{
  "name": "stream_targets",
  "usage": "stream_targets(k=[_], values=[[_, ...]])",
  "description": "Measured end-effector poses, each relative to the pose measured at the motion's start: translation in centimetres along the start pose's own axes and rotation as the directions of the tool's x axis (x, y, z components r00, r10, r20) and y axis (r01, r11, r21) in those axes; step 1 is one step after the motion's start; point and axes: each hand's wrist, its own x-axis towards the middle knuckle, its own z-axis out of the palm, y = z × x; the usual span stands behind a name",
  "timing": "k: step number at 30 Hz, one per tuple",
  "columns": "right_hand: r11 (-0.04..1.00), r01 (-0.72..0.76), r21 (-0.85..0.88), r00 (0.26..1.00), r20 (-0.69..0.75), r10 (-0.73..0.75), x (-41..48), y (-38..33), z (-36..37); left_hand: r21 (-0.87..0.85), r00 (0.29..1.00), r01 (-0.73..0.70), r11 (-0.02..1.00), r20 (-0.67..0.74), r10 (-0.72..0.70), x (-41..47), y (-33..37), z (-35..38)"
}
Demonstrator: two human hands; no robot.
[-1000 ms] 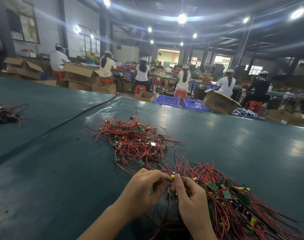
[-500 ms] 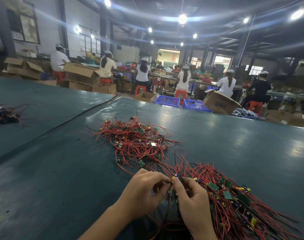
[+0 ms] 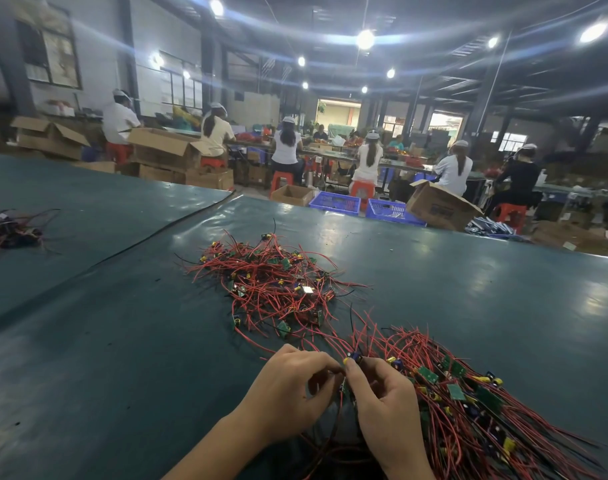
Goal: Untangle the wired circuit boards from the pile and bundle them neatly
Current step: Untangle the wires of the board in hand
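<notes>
Where green table [image 3: 88, 341] fills foreground, two wire lots lie on it. Centre, beyond hands and apart from them: tangled pile [image 3: 271, 282] of red-wired boards. Fanning right, touching outer side of right hand [image 3: 385, 400]: straightened bundle [image 3: 475, 410]. Facing it, left hand [image 3: 288, 389] — fingertips of both curled together, pinching one wired board [image 3: 354, 357] between them, leads trailing down toward wrists.

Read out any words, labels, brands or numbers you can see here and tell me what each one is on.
No text here can be read.
On the cardboard box beyond the table: dark print on its side, too blurred to read.
On the green circuit boards nearest the camera: any markings are too small to read.
</notes>
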Motion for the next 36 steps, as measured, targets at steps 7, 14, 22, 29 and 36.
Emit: stream_targets(k=[7, 14, 22, 29, 36], values=[[0.999, 0.026, -0.02, 1.0, -0.012, -0.026, -0.03, 0.13, 0.1, -0.01, 1.0, 0.014, 1.0, 0.014, -0.014, -0.02, 0.09, 0.01], [0.998, 0.058, -0.034, 0.998, -0.018, -0.058, 0.02, -0.06, 0.18, -0.02, 0.999, 0.028, 0.999, 0.026, -0.027, -0.08, 0.04, 0.21], [0.998, 0.051, -0.037, 0.999, -0.01, -0.051, 0.0, -0.1, 0.05, -0.013, 1.0, 0.018, 1.0, 0.025, -0.017, -0.01, 0.12, 0.19], [0.999, 0.047, -0.018, 0.999, 0.009, -0.047, -0.03, -0.22, 0.11, -0.018, 1.0, 0.013, 1.0, 0.028, -0.012, 0.0, 0.2, 0.05], [0.999, 0.032, -0.028, 0.999, 0.013, -0.031, -0.01, -0.12, -0.02, 0.007, 1.0, -0.003, 1.0, 0.01, 0.003, -0.06, 0.07, 0.15]])
